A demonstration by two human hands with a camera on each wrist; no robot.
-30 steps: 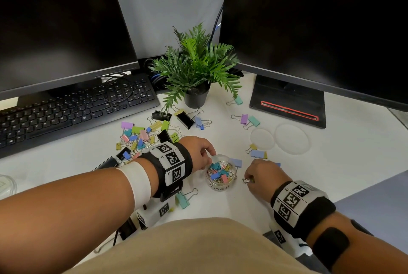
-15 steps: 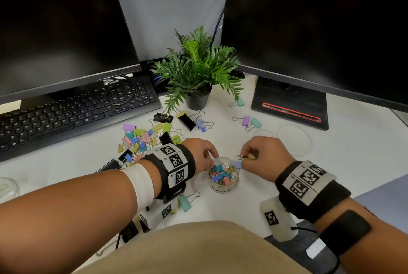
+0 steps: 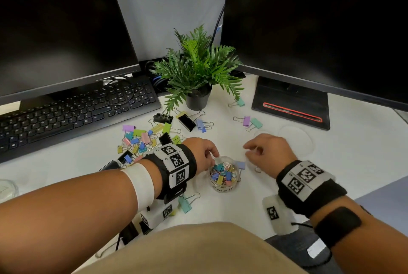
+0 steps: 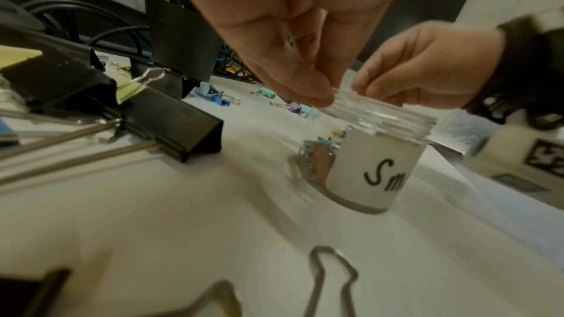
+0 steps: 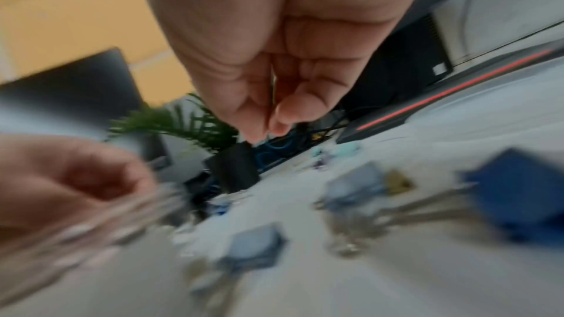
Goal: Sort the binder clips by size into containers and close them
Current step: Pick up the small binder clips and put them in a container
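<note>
On the desk, left hand steadies upright jar.

Jar on the bench between left grip and right grip, clip pile behind left grip, lids beyond right grip.

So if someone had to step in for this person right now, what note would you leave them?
Left hand: fingers hold the rim of the clear jar labelled "Small", open and partly filled with small coloured clips.
Right hand: beside the jar, fingers curled; whether it holds a clip is unclear.
Left to do: the pile of mixed coloured and black binder clips still lies loose by the black keyboard. Two clear round lids lie on the desk, not fitted.
</note>
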